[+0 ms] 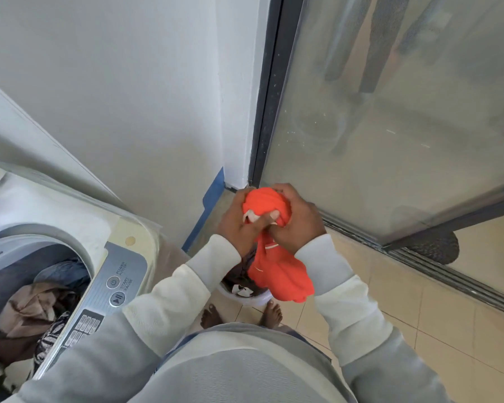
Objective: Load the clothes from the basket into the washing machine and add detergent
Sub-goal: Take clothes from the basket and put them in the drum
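Both hands, left hand (242, 225) and right hand (296, 221), grip the bunched orange garment (274, 266). It hangs above what looks like the basket (252, 299).

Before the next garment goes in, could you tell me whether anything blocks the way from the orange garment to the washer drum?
Nothing visible does: both hands hold the orange garment above the basket, and the drum is open.

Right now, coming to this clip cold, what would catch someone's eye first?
The bright orange garment, bunched up at centre frame and gripped by both the left hand and the right hand, above a white basket on the tiled floor. At lower left, the washing machine stands open, with tan and dark clothes already in its drum.
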